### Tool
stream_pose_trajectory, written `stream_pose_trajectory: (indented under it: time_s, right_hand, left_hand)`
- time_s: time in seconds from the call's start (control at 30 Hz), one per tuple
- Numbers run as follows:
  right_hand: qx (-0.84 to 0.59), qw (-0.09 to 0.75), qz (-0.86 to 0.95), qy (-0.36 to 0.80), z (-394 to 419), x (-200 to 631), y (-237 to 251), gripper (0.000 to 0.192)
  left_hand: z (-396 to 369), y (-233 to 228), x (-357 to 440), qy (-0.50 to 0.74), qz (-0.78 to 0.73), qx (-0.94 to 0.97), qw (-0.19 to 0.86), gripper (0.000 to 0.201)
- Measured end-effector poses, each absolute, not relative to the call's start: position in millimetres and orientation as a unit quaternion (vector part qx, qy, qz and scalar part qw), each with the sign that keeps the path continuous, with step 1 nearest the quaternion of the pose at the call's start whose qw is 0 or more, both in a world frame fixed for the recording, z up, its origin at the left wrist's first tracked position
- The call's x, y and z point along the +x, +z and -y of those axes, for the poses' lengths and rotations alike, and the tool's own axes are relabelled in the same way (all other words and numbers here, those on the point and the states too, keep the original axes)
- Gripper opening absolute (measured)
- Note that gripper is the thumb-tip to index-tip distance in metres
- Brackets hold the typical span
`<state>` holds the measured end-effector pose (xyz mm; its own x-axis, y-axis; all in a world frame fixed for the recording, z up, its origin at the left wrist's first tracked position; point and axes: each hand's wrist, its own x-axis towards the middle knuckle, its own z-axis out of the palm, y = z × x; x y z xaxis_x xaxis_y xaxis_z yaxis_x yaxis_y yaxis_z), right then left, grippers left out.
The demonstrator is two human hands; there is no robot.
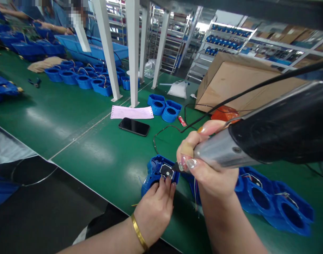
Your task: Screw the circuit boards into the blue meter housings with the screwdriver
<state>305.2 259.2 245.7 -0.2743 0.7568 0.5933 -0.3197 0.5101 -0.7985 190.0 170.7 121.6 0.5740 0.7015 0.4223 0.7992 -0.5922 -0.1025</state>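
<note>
Black part (166, 170) inside blue housing (154, 169)

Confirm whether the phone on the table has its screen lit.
No, the phone lies flat on the green table with a dark screen.

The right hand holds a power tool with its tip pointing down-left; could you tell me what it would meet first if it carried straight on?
Most likely the small black part on the blue plastic housing, steadied by the left hand; the right hand's tool tip looks nearly touching.

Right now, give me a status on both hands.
Left hand steadies blue housing. Right hand grips power screwdriver, tip at housing's black part. Nothing blocking.
</note>
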Motion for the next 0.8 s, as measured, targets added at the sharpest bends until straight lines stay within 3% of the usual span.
stream_pose_trajectory:
  time_s: [0.37,0.6,0.8]
  right_hand:
    - [-0.118,0.585,0.649,0.471,-261.2,302.6,246.0,0.051]
    - [-0.182,0.693,0.595,0.364,-258.2,329.1,269.5,0.045]
    - [-0.224,0.683,0.597,0.357,-261.5,335.6,254.3,0.044]
  left_hand:
    - [-177.4,127.3,186.8,-0.184,0.424,-0.875,0.140,0.035]
    - [-176.8,129.0,185.9,-0.196,0.431,-0.873,0.120,0.042]
    - [-176.6,126.8,185.3,-0.207,0.434,-0.870,0.110,0.040]
